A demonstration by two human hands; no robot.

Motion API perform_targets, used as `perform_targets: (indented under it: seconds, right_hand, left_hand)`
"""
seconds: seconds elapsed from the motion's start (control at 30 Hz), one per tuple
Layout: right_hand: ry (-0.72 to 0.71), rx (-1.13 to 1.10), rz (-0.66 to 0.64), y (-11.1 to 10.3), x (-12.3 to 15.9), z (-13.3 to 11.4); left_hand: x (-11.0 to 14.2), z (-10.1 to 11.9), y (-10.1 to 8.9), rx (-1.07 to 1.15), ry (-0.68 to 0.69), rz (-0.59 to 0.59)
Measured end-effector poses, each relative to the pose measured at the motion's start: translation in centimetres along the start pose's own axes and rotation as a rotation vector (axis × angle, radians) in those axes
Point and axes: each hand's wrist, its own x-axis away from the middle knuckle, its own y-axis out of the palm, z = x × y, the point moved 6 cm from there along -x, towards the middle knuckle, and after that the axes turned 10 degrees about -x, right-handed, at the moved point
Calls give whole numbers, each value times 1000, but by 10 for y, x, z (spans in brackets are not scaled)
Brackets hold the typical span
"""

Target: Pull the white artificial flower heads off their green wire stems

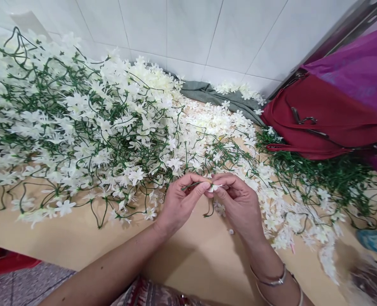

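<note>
Both my hands meet over the near part of the table, fingertips pinched together. Between them is a small white artificial flower (214,187) with a green stem. My left hand (185,199) is closed on the stem side, and a bit of green stem shows across its fingers. My right hand (238,199) pinches the white petals. Below the fingers a green stem end (209,210) hangs down. Just beyond my hands spreads a big heap of white artificial flowers on green stems (105,127). Loose white petal pieces (220,114) lie to its right.
A red bag (329,110) and a purple plastic bag (361,68) stand at the right, beside bare green stems (338,182). Grey-green cloth (204,90) lies along the tiled wall (188,29). A red plastic item (9,261) is below the table (57,238) at left.
</note>
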Motion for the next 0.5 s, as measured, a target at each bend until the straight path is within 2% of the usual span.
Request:
perform_targets:
  seconds: [0.17, 0.27, 0.3, 0.33, 0.4, 0.43, 0.5]
  right_hand:
    - [8, -9, -42, -1, 0, -2]
    - [27, -16, -37, -4, 1, -6]
    - [24, -10, -17, -6, 1, -8]
    - [13, 2, 15, -8, 1, -10]
    - [-16, 51, 105, -16, 0, -14]
    - [-33, 85, 153, -20, -1, -16]
    - [-42, 174, 212, -27, -2, -18]
  left_hand:
    - [2, 0, 2, -26, 18, -35]
    - [3, 21, -1, -82, 114, -37]
    - [2, 33, -5, -115, 170, 7]
    - [2, 47, -12, -146, 239, 100]
    - [4, 76, -33, -196, 358, 361]
    - [5, 88, -42, -238, 411, 449]
    - [6, 104, -55, -366, 454, 542]
